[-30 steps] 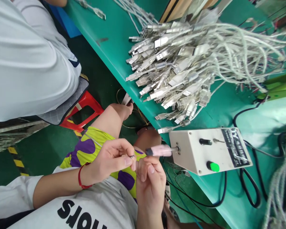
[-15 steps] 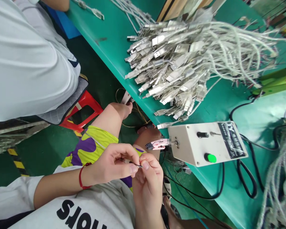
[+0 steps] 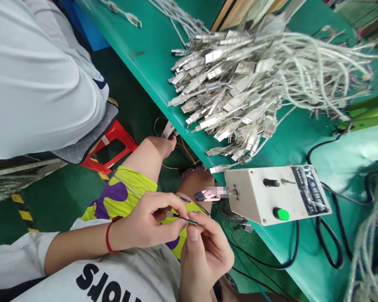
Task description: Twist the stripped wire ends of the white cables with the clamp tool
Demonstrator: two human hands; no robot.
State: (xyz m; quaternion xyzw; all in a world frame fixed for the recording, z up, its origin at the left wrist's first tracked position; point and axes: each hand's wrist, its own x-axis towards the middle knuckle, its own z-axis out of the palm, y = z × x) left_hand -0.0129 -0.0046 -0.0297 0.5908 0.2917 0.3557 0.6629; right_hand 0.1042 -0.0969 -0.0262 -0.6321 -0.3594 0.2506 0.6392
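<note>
My left hand (image 3: 151,218), with a red cord round its wrist, pinches a thin pale cable (image 3: 169,214) near its end. From that end, fine dark and greenish wires (image 3: 185,219) stick out between the two hands. My right hand (image 3: 204,243) has its thumb and forefinger closed at the wire tips. The rest of the cable runs back over the yellow and purple shorts (image 3: 126,184). A white machine box (image 3: 255,201) with a green knob stands at the table edge, right of and above my hands.
Many USB cables (image 3: 227,92) lie heaped on the green table (image 3: 138,63). More cables (image 3: 368,251) lie at the right edge. A co-worker in a white shirt (image 3: 38,92) sits at left on a red stool (image 3: 113,147). Black cords (image 3: 334,264) trail from the box.
My right hand has shifted right and its fingers have spread somewhat. More of the dark and green wires now shows between my hands. The view has moved slightly.
</note>
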